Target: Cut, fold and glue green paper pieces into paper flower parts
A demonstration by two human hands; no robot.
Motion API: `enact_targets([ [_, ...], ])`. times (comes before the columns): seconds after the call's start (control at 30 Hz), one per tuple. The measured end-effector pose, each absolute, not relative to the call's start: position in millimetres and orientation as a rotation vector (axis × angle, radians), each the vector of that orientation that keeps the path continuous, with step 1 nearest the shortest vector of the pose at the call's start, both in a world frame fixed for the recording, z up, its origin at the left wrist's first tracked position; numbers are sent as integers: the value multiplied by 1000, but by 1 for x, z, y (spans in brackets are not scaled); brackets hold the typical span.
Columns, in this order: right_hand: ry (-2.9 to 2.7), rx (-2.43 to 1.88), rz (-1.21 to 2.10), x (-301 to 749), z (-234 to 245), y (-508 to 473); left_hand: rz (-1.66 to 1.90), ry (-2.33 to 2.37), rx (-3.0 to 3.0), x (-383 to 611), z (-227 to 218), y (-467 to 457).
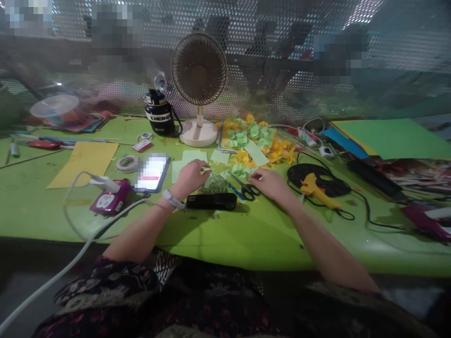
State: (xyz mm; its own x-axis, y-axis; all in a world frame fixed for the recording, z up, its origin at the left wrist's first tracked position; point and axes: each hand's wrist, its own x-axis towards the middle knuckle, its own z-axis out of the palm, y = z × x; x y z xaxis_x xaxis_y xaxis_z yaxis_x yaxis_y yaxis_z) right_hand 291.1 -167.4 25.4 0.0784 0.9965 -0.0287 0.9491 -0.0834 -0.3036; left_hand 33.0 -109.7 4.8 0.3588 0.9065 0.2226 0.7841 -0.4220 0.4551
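My left hand (190, 178) rests on the green table (246, 230), fingers pinched on a small light green paper piece (205, 168). A white watch sits on that wrist. My right hand (271, 183) lies palm down just right of the black-handled scissors (246, 188), its fingertips curled near the handles; what it holds, if anything, is hidden. A folded green paper shape (214, 184) lies between both hands, behind a black stapler-like case (211, 201). Light green paper squares (192, 157) lie beyond my left hand.
A pile of yellow and green paper flowers (257, 141) sits behind the hands. A yellow glue gun (315, 190) and its cord lie right. A phone (153, 172), tape roll (127, 163), purple socket (107, 202), fan (199, 84), black mug (159, 115) and coloured paper sheets (391, 136) surround.
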Motion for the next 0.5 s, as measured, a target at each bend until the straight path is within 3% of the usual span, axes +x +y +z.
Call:
enact_targets([
  [0.3,-2046,-2260,117,281,19,-140,721,1440,2349,35,8,-113],
  [0.5,-1946,-2191,195,282,10,-134,754,1407,2337,37,8,-115],
])
